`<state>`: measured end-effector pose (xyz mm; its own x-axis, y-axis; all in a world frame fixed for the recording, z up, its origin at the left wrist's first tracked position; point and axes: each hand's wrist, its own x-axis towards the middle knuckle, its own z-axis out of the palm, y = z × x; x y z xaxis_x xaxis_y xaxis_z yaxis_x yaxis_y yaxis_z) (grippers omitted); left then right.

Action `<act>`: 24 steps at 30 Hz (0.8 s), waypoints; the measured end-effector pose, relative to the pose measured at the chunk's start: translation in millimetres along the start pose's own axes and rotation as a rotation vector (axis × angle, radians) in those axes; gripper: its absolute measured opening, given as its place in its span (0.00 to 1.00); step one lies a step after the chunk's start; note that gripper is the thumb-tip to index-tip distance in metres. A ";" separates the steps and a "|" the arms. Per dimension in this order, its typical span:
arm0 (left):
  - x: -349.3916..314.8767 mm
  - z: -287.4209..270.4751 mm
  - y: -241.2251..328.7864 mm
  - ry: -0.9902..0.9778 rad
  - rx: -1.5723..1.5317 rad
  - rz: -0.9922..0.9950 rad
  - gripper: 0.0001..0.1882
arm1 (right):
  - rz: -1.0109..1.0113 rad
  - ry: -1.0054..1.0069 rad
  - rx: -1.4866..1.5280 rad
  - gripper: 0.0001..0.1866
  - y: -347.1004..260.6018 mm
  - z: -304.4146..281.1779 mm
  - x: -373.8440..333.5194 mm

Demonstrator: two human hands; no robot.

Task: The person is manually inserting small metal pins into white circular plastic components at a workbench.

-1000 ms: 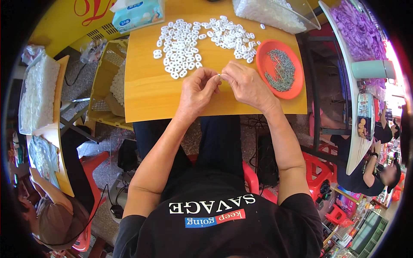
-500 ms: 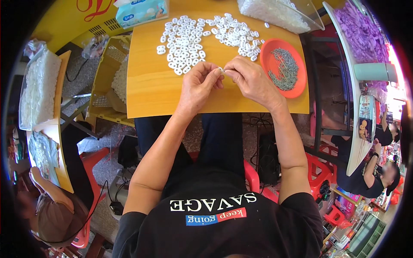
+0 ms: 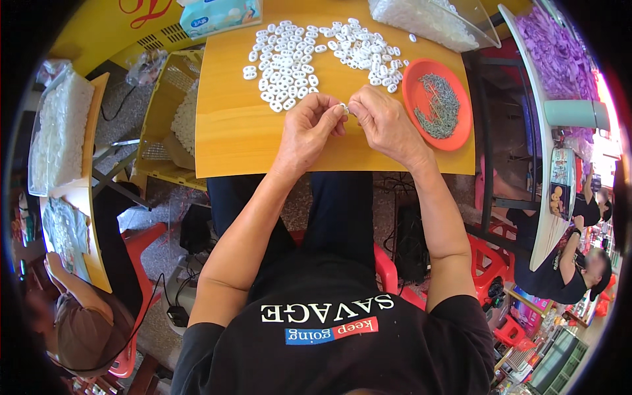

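Over the wooden table (image 3: 243,148), my left hand (image 3: 304,135) pinches a small white oval piece (image 3: 344,108) between thumb and forefinger. My right hand (image 3: 390,130) is closed against it from the right, fingertips pressed together; whatever they grip is too small to make out. Beyond my hands lie two loose groups of white oval pieces with two holes each, a left group (image 3: 288,64) and a right group (image 3: 365,54). Beside my right hand, an orange-red plate (image 3: 463,133) holds a heap of thin grey metal pins (image 3: 440,108).
At the back stand a tissue pack (image 3: 220,16) and a clear bin of whitish pieces (image 3: 428,25). A yellow crate (image 3: 150,141) sits left of the table. Purple material (image 3: 556,49) covers part of a right-hand table. A co-worker (image 3: 92,322) sits at far left.
My right fingertips have drawn slightly to the right of the white piece, which now shows more in my left fingers. The whole view has shifted a little.
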<state>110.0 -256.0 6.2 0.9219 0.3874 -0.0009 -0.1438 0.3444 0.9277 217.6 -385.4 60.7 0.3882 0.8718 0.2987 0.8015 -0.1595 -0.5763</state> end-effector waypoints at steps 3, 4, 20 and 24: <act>0.0 0.1 1.3 0.002 0.016 -0.008 0.07 | -0.005 -0.024 -0.044 0.06 -0.1 -2.0 0.3; 0.3 -0.2 1.2 -0.004 0.026 -0.012 0.07 | -0.004 -0.024 -0.044 0.06 0.1 -1.8 0.7; 2.7 -6.0 0.7 -0.017 -0.017 -0.023 0.07 | -0.114 0.073 -0.076 0.04 2.3 13.9 3.8; 1.7 -6.0 0.7 -0.013 -0.054 -0.019 0.07 | -0.068 0.070 -0.002 0.03 1.5 6.9 4.4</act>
<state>109.4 -250.0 4.6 0.9292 0.3693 -0.0128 -0.1456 0.3975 0.9060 217.3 -378.6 55.9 0.3634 0.8463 0.3896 0.8282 -0.1019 -0.5512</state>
